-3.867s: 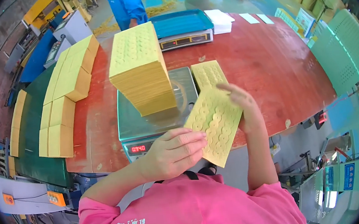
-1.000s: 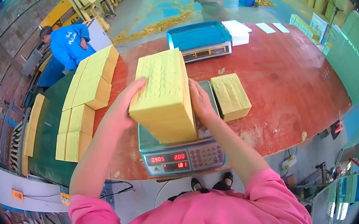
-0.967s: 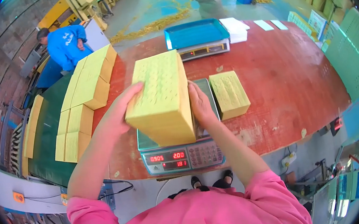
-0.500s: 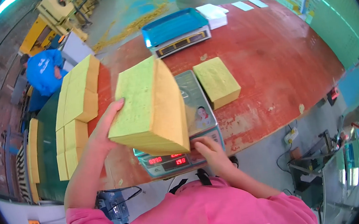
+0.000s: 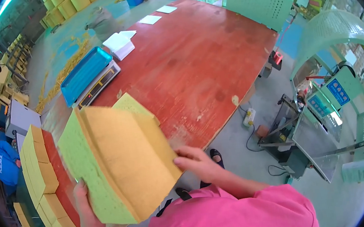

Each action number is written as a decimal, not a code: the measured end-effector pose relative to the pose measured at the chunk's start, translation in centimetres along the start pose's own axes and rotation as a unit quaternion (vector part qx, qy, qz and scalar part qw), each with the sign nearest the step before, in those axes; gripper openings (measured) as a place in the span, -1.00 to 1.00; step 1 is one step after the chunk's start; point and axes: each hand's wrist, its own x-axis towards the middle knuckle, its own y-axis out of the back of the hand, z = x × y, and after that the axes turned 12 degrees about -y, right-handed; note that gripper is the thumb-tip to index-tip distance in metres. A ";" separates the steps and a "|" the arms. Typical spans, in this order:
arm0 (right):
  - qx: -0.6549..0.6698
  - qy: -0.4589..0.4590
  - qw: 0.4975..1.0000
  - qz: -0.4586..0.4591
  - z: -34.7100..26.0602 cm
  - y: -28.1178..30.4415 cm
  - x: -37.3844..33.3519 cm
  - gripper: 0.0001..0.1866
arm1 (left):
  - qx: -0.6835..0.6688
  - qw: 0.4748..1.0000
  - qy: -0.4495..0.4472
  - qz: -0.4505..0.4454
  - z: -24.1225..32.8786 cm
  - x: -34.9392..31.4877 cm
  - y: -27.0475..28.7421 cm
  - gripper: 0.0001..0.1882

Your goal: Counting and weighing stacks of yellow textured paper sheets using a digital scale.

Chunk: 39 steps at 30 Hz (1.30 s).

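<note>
A thick stack of yellow paper sheets (image 5: 129,160) is held up in front of me, tilted, with its sheets curving and parting a little. My left hand (image 5: 86,207) grips its left edge, thumb on the pale yellow-green face, the other fingers hidden behind. My right hand (image 5: 196,161) closes on the right edge of the sheets. Partly hidden behind it, a second yellow paper stack (image 5: 131,103) rests on the red table (image 5: 194,67). The held stack covers the spot where the near scale showed earlier.
A scale with a blue tray (image 5: 88,75) stands on the table's far left, beside a pile of white paper (image 5: 119,45). Several yellow paper stacks (image 5: 41,174) line the left side. A person in blue (image 5: 3,163) is beyond them. Metal machinery (image 5: 314,134) stands on the right.
My view has swung to the right. The paper stack has turned and tilted in my hands, showing more of its cut side. My right hand has come up to its right edge.
</note>
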 end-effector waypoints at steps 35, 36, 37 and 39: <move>-0.492 0.236 0.722 0.425 -20.3 54.6 22.5 -0.44 | -0.052 0.984 0.172 0.006 -29.9 58.7 -77.3 -0.04; -0.486 0.226 0.730 0.425 -20.3 54.6 22.5 -0.48 | -0.055 0.981 0.185 -0.015 -30.1 60.3 -78.2 -0.04; -0.478 0.212 0.738 0.427 -20.2 54.7 22.5 -0.52 | -0.051 0.977 0.205 -0.026 -30.6 61.3 -79.1 -0.03; -0.483 0.207 0.735 0.429 -20.2 54.7 22.6 -0.54 | -0.078 0.976 0.200 -0.033 -31.2 62.9 -80.2 -0.02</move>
